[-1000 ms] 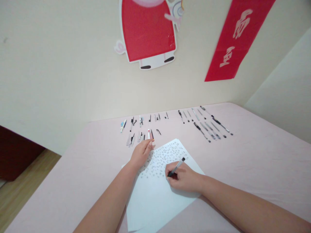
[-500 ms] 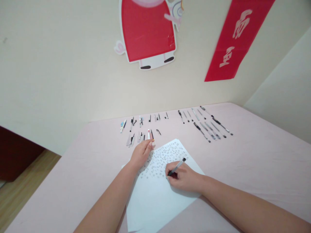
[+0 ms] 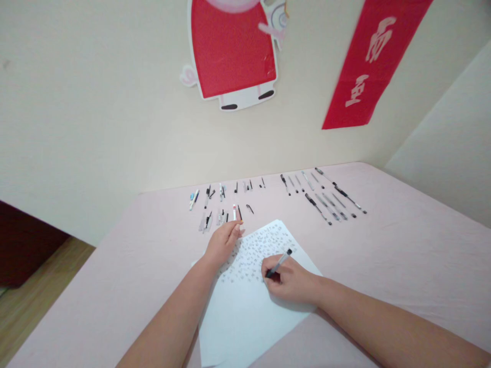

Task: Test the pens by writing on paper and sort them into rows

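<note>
My right hand (image 3: 288, 278) grips a pen (image 3: 282, 261) with a clear barrel and black ends, slanting up to the right. Its lower end points down at a white sheet of paper (image 3: 245, 322), where the side of this hand rests. Small dark written marks cover the sheet's upper part; the lower part is blank. At the paper's upper left edge lies my left hand (image 3: 224, 240), closed, thumb and fingers pressed together. Something pale shows at its fingertips, too small to name. Just beyond it is a white and red pen (image 3: 235, 211).
Toward the wall, small groups of pen parts (image 3: 207, 221) lie on the pink-covered table (image 3: 126, 286). Several black and clear pens (image 3: 318, 208) lie in two slanted rows at the right. A red cartoon cutout (image 3: 233, 51) and a red banner (image 3: 374, 66) hang on the wall.
Both hands stay nearly in place. The upper end of the pen in my right hand has shifted very slightly left.
</note>
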`<action>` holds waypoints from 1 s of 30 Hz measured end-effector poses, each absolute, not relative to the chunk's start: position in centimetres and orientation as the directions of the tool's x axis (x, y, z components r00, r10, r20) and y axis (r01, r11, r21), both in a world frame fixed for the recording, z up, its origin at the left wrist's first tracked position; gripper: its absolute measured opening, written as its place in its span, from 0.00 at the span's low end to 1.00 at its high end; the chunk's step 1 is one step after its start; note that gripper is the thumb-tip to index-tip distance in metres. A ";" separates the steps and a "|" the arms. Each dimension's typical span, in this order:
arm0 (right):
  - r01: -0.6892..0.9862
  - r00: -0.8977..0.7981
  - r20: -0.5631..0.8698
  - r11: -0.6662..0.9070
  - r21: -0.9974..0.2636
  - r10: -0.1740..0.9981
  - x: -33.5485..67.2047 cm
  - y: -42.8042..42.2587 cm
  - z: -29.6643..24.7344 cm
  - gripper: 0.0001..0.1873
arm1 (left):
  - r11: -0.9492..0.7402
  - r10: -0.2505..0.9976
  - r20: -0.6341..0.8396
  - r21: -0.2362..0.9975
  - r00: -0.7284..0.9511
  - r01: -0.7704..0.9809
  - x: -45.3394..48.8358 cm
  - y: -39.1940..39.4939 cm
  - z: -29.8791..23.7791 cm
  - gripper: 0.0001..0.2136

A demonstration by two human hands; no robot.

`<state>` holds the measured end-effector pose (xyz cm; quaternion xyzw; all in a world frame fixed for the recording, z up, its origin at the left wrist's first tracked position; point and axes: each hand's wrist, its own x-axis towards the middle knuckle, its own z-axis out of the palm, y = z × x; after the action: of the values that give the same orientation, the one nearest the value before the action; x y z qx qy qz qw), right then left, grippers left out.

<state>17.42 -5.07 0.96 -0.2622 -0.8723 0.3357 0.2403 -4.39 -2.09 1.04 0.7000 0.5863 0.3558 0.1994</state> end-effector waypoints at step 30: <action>0.211 -0.530 0.083 0.225 -0.951 0.844 17.4 -3.5 1.3 0.06 | -0.211 0.970 0.236 0.720 0.054 0.661 -4.5 -1.9 0.5 0.18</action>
<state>17.35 -3.51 1.32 -0.3681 -0.7163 0.5018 0.3155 -4.51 -1.93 0.55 0.6924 0.5891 0.3553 0.2176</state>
